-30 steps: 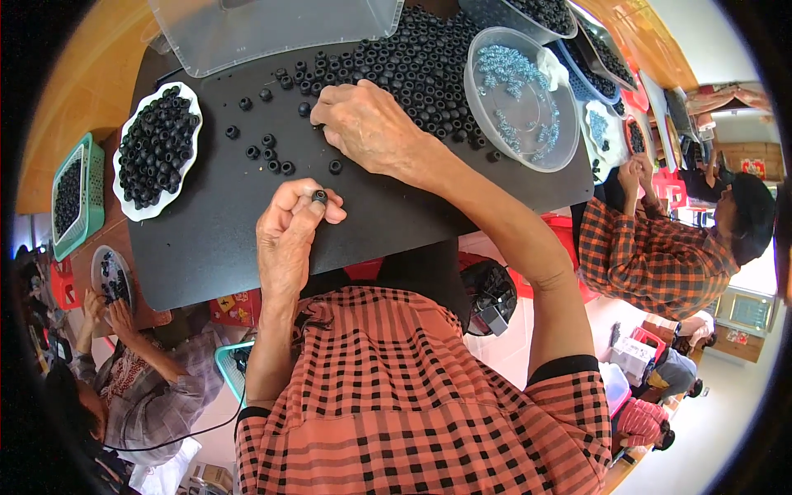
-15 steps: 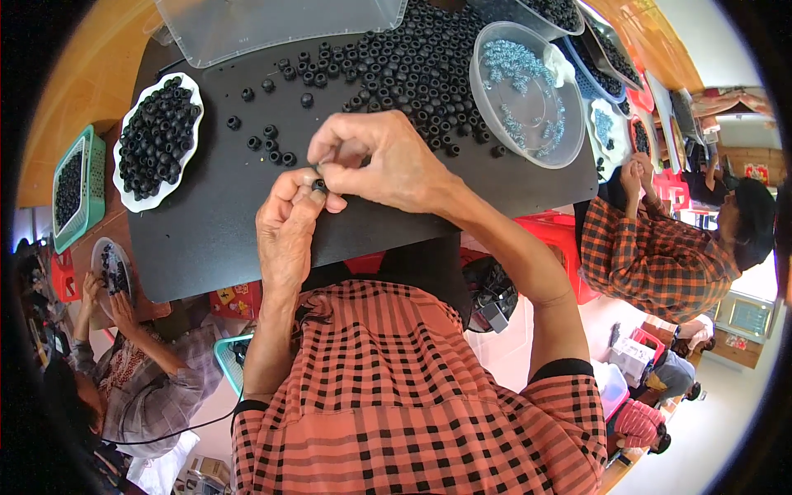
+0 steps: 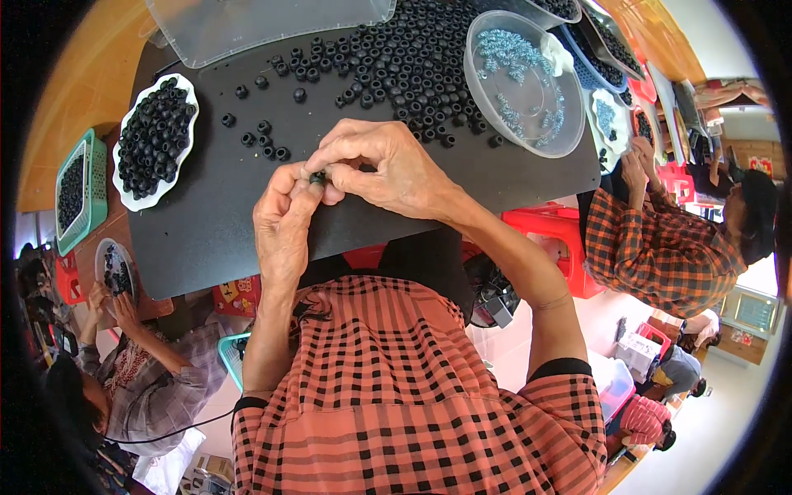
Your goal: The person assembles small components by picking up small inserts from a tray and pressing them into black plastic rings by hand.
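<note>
Above the near part of the dark table, my left hand (image 3: 282,223) pinches a small round black bead (image 3: 317,177) between thumb and fingers. My right hand (image 3: 392,169) meets it there, its thumb and fingertips closed right at the bead; what they hold, if anything, is too small to make out. Loose black beads (image 3: 412,70) with holes cover the table's far middle, and several lie just beyond my left hand. At the right, a round clear tub (image 3: 521,142) holds little light-blue pieces (image 3: 505,51). A white scalloped dish (image 3: 191,124) heaped with black beads sits at the left.
A clear plastic bin (image 3: 264,31) stands at the table's far edge. Blue and grey baskets of beads crowd the far right. One co-worker (image 3: 660,239) sits at the right, another (image 3: 157,379) at the left beside a green basket (image 3: 97,186). Red stools (image 3: 569,247) stand near the table.
My right hand's fingers have come down and closed in on the bead. My left hand keeps its pinch with barely any shift.
</note>
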`<state>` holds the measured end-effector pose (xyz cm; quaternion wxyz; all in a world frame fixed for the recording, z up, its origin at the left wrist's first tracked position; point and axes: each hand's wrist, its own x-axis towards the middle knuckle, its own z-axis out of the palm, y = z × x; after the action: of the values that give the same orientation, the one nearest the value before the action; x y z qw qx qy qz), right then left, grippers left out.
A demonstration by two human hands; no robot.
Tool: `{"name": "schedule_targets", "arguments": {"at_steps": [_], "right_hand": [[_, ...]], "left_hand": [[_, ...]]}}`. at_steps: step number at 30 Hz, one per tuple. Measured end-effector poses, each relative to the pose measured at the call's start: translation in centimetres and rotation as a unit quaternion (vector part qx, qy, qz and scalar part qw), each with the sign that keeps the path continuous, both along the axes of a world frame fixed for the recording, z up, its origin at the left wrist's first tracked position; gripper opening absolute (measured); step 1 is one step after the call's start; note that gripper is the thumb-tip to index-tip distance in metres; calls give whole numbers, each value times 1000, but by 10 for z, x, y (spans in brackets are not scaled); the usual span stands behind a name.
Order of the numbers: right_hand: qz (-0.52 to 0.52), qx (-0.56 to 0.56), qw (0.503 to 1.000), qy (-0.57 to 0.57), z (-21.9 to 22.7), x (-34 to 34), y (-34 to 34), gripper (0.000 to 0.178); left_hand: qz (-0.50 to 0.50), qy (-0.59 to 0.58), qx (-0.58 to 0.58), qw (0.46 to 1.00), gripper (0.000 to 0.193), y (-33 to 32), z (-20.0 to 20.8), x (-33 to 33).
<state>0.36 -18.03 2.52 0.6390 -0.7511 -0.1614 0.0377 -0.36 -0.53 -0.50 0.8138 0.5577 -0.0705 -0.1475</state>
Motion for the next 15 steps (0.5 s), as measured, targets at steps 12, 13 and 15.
{"name": "schedule_targets", "arguments": {"at_steps": [12, 13, 15], "right_hand": [[19, -127, 990, -57, 12, 7, -7, 17], [19, -124, 990, -60, 11, 8, -7, 18], [20, -121, 991, -61, 12, 8, -7, 19]], "left_hand": [[4, -25, 70, 997, 13, -2, 1, -4], [2, -23, 73, 997, 14, -2, 2, -4], [0, -21, 76, 997, 14, -2, 1, -3]]}}
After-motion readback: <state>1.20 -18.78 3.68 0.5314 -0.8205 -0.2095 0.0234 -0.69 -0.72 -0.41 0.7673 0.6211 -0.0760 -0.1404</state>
